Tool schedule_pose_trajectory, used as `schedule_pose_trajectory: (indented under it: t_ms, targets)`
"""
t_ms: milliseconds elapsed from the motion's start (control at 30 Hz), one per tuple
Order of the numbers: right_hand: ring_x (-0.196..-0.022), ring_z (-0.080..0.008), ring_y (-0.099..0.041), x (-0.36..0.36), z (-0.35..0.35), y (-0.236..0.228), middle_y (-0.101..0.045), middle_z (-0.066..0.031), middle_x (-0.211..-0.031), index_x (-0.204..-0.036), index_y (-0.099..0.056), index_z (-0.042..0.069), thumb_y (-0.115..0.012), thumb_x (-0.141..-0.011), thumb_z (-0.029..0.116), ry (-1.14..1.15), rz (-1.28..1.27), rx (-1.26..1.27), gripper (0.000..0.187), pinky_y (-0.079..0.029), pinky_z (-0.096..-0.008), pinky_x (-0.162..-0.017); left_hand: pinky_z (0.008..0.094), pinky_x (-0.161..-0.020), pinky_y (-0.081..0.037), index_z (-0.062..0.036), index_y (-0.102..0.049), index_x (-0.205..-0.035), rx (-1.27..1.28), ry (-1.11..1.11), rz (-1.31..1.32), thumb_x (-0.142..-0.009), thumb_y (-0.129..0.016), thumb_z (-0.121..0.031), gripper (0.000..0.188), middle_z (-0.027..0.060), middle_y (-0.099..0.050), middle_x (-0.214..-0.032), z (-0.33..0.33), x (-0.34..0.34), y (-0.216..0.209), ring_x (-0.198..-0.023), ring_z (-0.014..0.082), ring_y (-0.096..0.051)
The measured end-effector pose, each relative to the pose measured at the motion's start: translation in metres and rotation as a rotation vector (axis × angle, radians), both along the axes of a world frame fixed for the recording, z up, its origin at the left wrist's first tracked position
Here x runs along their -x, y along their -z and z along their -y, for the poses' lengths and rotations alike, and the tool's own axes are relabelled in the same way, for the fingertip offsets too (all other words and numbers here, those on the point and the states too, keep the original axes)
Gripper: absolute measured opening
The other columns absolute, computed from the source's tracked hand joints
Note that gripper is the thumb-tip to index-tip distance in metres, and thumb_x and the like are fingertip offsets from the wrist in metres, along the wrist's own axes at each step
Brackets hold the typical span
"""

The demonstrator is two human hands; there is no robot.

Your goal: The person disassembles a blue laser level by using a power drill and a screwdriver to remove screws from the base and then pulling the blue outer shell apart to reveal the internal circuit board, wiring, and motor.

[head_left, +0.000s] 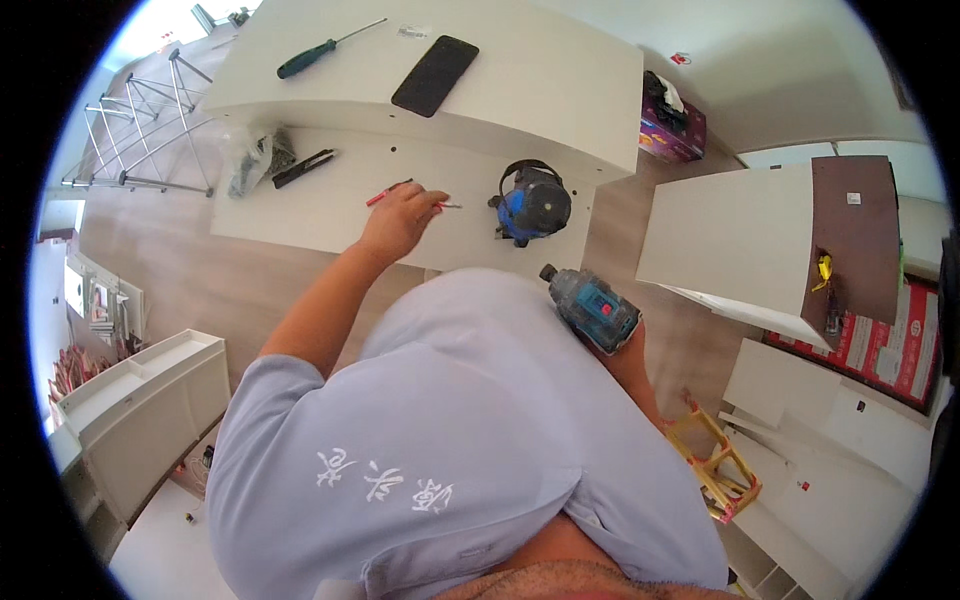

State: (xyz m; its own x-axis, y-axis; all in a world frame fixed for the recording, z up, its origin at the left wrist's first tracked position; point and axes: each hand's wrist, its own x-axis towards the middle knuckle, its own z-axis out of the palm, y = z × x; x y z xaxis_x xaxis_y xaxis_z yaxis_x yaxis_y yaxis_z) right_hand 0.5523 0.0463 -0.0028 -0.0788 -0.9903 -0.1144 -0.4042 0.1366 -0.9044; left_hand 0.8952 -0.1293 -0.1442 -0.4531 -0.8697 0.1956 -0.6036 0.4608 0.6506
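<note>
I make out white characters (385,484) on the shirt (470,370) from here; the counter's (540,80) label (413,32) and carton's (912,345) print blur.

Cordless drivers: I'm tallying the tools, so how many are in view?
1: the blue-and-black cordless driver, in the person's right hand, beside the right edge of the grey shirt. More could be hidden from this view.

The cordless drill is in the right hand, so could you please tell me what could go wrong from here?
The cordless drill in the right hand looks close to the blue-and-black laser level, so a careless swing might knock it. The smartphone lies near the front edge of the upper white board and could slip off if bumped.
</note>
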Motion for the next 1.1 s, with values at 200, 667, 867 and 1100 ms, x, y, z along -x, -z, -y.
schedule_pose_trajectory:
  t_ms: [200, 667, 867, 1100]
  targets:
    - [-0.089, -0.0188, -0.076, 0.0, 0.024, 0.006, -0.079, -0.0128, -0.096, -0.104, -0.077, 0.002, -0.085, -0.077, 0.011, -0.131, -0.115, 0.042, 0.03, -0.058, -0.0338, -0.083, 0.0432, -0.076, -0.052, -0.0091, -0.071, -0.111, 0.037, 0.256, -0.131, -0.095, -0.07, -0.014, 0.017, 0.0101, -0.064, -0.091, -0.02, 0.031, -0.093, -0.088, 0.0313, -0.064]
    - [-0.097, -0.0195, -0.076, 0.011, 0.037, 0.024, -0.079, -0.0104, -0.107, -0.113, -0.075, 0.004, -0.09, -0.076, 0.014, -0.193, 0.054, 0.018, 0.041, -0.058, -0.0343, -0.089, 0.0432, -0.071, -0.053, -0.0099, -0.071, -0.108, 0.0, 0.387, -0.109, -0.091, -0.073, -0.014, 0.017, 0.0082, -0.065, -0.087, -0.025, 0.05, -0.117, -0.083, 0.0306, -0.066]
    - [-0.096, -0.0188, -0.075, 0.027, 0.029, 0.017, -0.078, -0.0122, -0.109, -0.116, -0.074, 0.003, -0.089, -0.076, 0.013, -0.25, 0.027, 0.024, 0.044, -0.057, -0.0343, -0.09, 0.0401, -0.067, -0.055, -0.0143, -0.072, -0.105, 0.065, 0.453, -0.182, -0.092, -0.072, -0.019, 0.014, 0.0021, -0.067, -0.085, -0.026, 0.073, -0.11, -0.082, 0.0251, -0.07]
    - [-0.098, -0.0151, -0.071, 0.053, 0.009, 0.024, -0.078, -0.0138, -0.108, -0.116, -0.073, 0.0, -0.087, -0.074, 0.01, -0.201, -0.009, -0.017, 0.045, -0.056, -0.0322, -0.092, 0.0392, -0.073, -0.058, -0.0132, -0.07, -0.115, -0.032, 0.569, -0.115, -0.089, -0.077, -0.023, 0.029, 0.002, -0.073, -0.098, -0.023, 0.112, -0.112, -0.087, 0.0242, -0.072]
